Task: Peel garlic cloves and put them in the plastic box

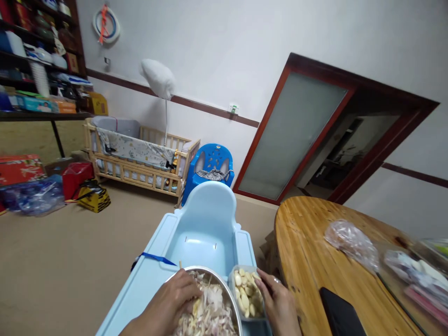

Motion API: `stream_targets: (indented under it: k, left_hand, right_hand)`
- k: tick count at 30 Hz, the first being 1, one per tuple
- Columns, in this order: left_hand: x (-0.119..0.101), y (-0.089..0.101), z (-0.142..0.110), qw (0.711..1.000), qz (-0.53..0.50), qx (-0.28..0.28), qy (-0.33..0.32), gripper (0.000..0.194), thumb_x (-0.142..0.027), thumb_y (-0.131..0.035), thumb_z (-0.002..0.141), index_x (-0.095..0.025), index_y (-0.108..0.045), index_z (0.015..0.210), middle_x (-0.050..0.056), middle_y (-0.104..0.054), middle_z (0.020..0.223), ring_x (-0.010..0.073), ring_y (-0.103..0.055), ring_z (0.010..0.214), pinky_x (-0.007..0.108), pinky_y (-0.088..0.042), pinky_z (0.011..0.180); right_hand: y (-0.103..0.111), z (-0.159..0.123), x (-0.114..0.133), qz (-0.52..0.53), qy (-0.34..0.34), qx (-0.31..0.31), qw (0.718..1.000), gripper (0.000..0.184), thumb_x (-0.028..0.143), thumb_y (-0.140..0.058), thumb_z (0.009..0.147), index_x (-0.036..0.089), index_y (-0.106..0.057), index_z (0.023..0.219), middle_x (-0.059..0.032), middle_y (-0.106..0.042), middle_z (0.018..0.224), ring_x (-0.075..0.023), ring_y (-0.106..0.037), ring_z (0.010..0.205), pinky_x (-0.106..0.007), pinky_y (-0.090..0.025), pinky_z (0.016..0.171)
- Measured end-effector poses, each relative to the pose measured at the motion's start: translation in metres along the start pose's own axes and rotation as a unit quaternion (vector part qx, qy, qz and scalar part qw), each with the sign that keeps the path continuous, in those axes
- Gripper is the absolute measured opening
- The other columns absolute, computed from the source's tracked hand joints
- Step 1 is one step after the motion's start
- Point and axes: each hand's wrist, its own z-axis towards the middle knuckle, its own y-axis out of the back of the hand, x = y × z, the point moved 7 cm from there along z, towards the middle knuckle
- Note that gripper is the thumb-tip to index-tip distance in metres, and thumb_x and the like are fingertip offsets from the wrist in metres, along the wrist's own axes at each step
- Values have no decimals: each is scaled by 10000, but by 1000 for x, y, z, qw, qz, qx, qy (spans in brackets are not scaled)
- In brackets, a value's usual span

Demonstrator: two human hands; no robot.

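Observation:
A round metal bowl [234, 298] full of papery garlic skins [213, 305] rests on the light-blue high chair's tray. Over its left side is my left hand [178, 294], fingers curled down among the skins; whatever they hold is hidden. Right beside the bowl stands a clear plastic container [252, 319] of peeled garlic cloves [246, 294]. My right hand [278, 298] reaches over the container's right rim, with thumb and forefinger pinched at a pale clove near the upper corner. A ring shows on one of its fingers.
The light-blue high chair [210, 210] stands in front of me, a blue strap [159, 258] across its left side. At right, a wooden table [304, 242] carries a black phone [341, 312] and plastic bags [352, 242]. Farther off are a wooden crib [140, 170] and blue child's chair [213, 161].

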Motion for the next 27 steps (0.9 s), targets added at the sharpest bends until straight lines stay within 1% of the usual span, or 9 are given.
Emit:
stream_targets:
  k: [2,5,10,13,16,18,20,23,27]
  left_hand:
    - [2,-2,0,1000,2,6,16,273,44,-460,679,-169,-609,764,51,-639,758,198,-572,747,305,-443,703]
    - [4,-2,1,1000,2,-5,20,217,7,-476,721,-162,-609,692,52,-638,690,195,-581,694,281,-446,643]
    - [2,5,-1,997,-27,-75,-17,211,-45,-480,768,-170,-633,694,45,-640,638,175,-585,633,243,-444,584]
    - [0,12,-3,989,-79,-118,-35,219,-57,-475,780,-180,-648,724,39,-661,652,164,-597,630,241,-458,606]
    - [-2,18,-3,980,-135,-142,-36,218,-66,-489,774,-187,-669,761,38,-688,681,164,-622,645,247,-476,629]
    - [-4,22,-3,974,-167,-151,-31,219,-68,-501,763,-194,-681,776,36,-700,694,165,-636,651,250,-485,640]
    - [-5,25,-2,967,-195,-161,-29,222,-64,-510,750,-198,-685,773,31,-706,696,163,-645,654,248,-489,650]
    - [-6,27,-1,959,-222,-174,-29,211,-65,-525,740,-203,-684,751,23,-711,692,160,-652,662,241,-489,661]
    - [-2,26,0,958,-227,-175,-6,204,-66,-519,742,-197,-675,755,22,-712,714,159,-651,679,247,-479,691]
  right_hand:
    - [-4,1,-5,-12,-17,29,999,359,339,-459,775,143,-731,903,-140,-749,860,-288,-700,775,-348,-554,694]
    - [1,1,-9,23,-48,15,998,404,376,-449,785,116,-719,937,-153,-734,925,-292,-689,831,-348,-542,740]
    - [9,-2,6,155,-78,11,985,394,420,-514,775,123,-703,952,-146,-728,948,-282,-683,819,-328,-543,716]
    - [-4,-6,40,228,-33,71,971,289,377,-563,771,170,-718,900,-107,-743,878,-249,-686,774,-296,-539,693]
    - [-24,-12,76,206,38,136,968,200,300,-641,735,219,-724,898,-67,-744,827,-227,-670,761,-288,-516,713]
    - [-39,-16,91,190,61,172,965,296,297,-730,651,239,-712,941,-55,-742,850,-220,-661,696,-294,-519,674]
    - [-54,-20,98,192,73,194,959,369,303,-761,614,242,-699,973,-62,-739,886,-238,-660,722,-308,-519,675]
    - [-66,-21,102,245,77,184,949,265,278,-681,700,224,-699,959,-71,-738,897,-244,-661,768,-310,-510,690]
    - [-77,-24,101,364,60,201,908,211,353,-592,765,191,-714,820,-48,-730,718,-208,-653,664,-268,-497,609]
